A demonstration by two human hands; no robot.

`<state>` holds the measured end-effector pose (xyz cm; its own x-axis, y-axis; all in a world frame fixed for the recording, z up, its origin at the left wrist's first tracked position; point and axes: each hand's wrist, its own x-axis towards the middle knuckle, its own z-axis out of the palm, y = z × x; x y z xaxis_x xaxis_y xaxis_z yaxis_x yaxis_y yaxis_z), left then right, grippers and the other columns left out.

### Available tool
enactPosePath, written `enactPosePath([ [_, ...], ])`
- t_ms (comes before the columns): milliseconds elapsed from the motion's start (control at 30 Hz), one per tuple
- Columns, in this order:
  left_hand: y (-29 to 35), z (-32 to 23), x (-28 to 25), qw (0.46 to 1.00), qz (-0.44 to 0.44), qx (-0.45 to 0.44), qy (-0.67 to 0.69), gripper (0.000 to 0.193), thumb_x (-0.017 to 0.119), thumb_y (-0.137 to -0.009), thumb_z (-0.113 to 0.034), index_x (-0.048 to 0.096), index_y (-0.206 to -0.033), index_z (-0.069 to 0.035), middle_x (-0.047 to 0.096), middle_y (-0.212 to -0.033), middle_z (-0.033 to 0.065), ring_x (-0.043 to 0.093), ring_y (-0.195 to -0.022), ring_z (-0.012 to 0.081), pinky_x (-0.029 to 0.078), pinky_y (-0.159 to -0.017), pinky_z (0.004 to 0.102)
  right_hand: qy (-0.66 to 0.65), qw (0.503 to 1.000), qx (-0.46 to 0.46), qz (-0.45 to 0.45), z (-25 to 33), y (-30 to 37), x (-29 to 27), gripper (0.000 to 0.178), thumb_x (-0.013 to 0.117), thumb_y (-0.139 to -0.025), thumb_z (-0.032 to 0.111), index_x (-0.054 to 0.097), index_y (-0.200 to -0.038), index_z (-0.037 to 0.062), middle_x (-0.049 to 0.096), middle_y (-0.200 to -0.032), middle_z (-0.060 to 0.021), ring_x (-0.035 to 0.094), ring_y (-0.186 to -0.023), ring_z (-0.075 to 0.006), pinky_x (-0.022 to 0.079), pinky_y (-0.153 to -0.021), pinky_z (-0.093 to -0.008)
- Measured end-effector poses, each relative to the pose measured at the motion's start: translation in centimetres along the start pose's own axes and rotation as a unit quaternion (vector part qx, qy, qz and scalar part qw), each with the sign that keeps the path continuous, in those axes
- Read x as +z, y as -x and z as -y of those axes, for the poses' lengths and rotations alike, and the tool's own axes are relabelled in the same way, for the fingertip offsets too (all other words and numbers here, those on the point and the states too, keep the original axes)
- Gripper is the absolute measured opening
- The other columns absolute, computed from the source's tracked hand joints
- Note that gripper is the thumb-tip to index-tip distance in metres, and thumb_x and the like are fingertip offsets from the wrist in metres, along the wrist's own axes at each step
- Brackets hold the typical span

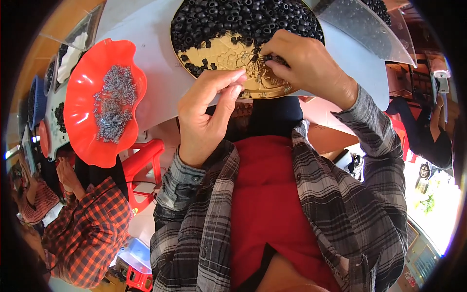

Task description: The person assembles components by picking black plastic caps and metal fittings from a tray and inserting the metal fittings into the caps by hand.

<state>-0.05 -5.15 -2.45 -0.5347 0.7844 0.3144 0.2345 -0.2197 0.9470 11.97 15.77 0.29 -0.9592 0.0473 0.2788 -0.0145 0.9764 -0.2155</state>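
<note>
Black parts (233,17), small and hollow, lie heaped across the far side of a round gold-coloured tray (219,51) on the white tabletop (155,53), with stragglers toward the near edge. The right hand (311,58) is over the tray's right side, fingers curled on at least one black part; the exact count is hidden. The left hand (204,102) is at the near rim, thumb and forefinger tips drawn close together; whether anything is pinched there cannot be told. Small metal springs (114,97) sit in a red wavy-edged bowl (80,107) to the left.

Assessment: pieces this small are best taken singly, with a light fingertip pinch. Both hands should stay low over the tray, so that a dropped piece lands inside the rim.
</note>
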Motion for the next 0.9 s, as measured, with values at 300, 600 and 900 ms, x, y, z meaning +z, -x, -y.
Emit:
enactPosePath([
  [300,-2.0,-1.0,1.0,0.985,0.001,0.142,-0.1,0.031,0.07,-0.087,0.004,0.07,-0.117,-0.004,0.064,-0.107,0.0097,0.065,-0.086,0.0171,0.054,-0.074,0.0266,-0.638,0.722,0.249,0.099,2.5,0.3,-3.5,0.031,0.071,-0.092,0.013,0.064,-0.119,-0.0003,0.068,-0.097,-0.003,0.056,-0.073,-0.0066,0.046,-0.065,-0.0211],
  [600,-1.9,0.2,1.2,0.991,-0.035,0.124,-0.023,0.027,0.072,-0.084,0.005,0.068,-0.109,-0.003,0.064,-0.107,0.0108,0.065,-0.086,0.0181,0.054,-0.073,0.0279,-0.746,0.613,0.258,0.024,3.6,0.7,-0.5,0.026,0.072,-0.092,0.012,0.065,-0.115,0.0014,0.067,-0.094,-0.0026,0.053,-0.067,-0.0063,0.045,-0.062,-0.0201],
  [900,-1.6,0.3,1.4,0.994,-0.049,0.089,-0.03,0.026,0.073,-0.082,0.006,0.065,-0.106,-0.002,0.064,-0.107,0.0109,0.065,-0.091,0.0193,0.053,-0.078,0.0289,-0.699,0.666,0.258,-0.031,4.4,1.2,0.0,0.024,0.069,-0.095,0.009,0.065,-0.117,0.0008,0.068,-0.096,-0.003,0.056,-0.07,-0.0062,0.048,-0.063,-0.0213],
])
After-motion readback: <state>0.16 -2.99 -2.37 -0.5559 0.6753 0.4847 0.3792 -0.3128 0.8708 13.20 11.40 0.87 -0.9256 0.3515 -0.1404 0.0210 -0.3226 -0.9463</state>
